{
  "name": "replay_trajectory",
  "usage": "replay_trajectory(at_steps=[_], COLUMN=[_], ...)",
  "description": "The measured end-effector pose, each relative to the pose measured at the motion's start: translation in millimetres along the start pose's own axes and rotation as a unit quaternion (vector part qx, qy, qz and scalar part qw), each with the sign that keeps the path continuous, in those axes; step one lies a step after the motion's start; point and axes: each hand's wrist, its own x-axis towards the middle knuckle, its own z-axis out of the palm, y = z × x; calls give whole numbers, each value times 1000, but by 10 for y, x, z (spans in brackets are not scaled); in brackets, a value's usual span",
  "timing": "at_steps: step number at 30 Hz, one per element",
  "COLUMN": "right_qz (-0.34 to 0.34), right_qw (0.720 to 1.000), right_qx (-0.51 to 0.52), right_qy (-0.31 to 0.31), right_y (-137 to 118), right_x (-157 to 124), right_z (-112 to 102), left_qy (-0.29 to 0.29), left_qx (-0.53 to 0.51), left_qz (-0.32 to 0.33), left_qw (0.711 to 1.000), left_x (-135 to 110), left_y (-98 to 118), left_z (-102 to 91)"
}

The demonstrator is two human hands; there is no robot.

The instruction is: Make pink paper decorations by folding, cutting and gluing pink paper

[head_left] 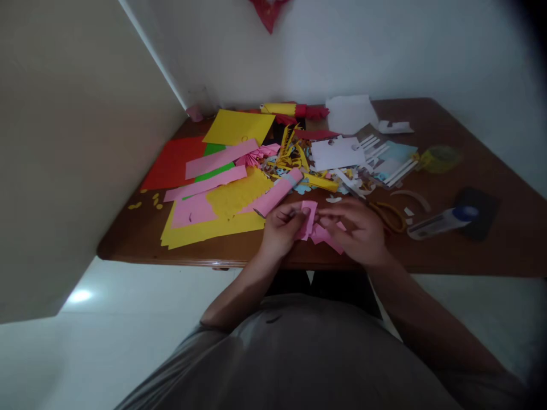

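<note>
Both my hands meet over the near edge of the brown wooden table (491, 250). My left hand (282, 228) is closed on a small pink paper piece (310, 219) and also grips a thin dark tool whose tip pokes out to the left. My right hand (359, 230) rests on the other end of the pink paper, its fingers curled over the folded part (329, 236). A pink paper roll (277, 196) lies just behind my left hand.
Yellow sheets (213, 219), pink strips (205, 185), a red sheet (175, 162) and a green one cover the table's left half. White paper (337, 152), scraps, scissors with orange handles (391, 216), a tape roll (440, 158) and a white-and-blue tool (440, 221) lie to the right.
</note>
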Motion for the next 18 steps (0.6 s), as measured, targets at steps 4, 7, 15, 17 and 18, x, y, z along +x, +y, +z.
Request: replay_trajectory(at_steps=[4,7,15,17,18], right_qz=[65,158,258,256,252], right_qw=[997,977,939,941,942], right_qx=[31,109,218,214,210], right_qy=[-18,-90,-61,-66,-69], right_y=[22,125,279,293,303], right_x=[323,456,370,356,351], right_z=[-100,-57,58,47,39], left_qy=[-38,-46,-18,-30,-34], left_qx=[37,49,20,51,70], left_qz=[13,21,35,49,59], left_qw=[998,998,999,997,995], left_x=[-6,-4,-16,-30,-37], left_y=[22,2,-119,-134,-140], left_z=[6,2,3,-2,-5])
